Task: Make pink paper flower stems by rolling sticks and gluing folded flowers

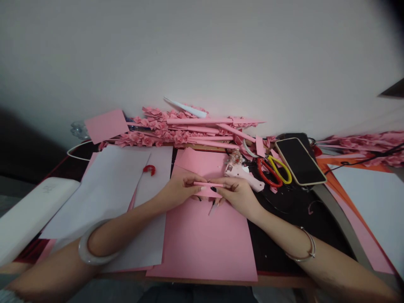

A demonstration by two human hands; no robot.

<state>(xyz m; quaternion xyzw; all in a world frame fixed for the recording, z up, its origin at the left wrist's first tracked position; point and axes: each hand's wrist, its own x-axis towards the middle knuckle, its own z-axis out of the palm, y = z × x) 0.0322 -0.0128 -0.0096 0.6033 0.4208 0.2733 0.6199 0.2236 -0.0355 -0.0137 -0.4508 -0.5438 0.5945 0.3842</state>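
Between the fingertips of both hands is a small strip of pink paper (206,192), its upper edge folded or rolled over. My left hand (179,189) pinches the strip's left end. At the other end my right hand (240,197) grips it with thumb and fingers. A thin pointed thing (211,209) sticks out under the right fingers; its kind cannot be made out. Beneath the hands lies a large sheet of pink paper (208,248). Just behind the right hand rests a pale pink glue gun (243,174), its nozzle end crusted.
White sheets (110,185) lie left, with a small red curved piece (149,169) on top. Scissors with red and yellow handles (277,171) and a phone (301,162) are at right. Pink paper flower stems (164,130) line the wall. A white box-like object (34,214) stands far left.
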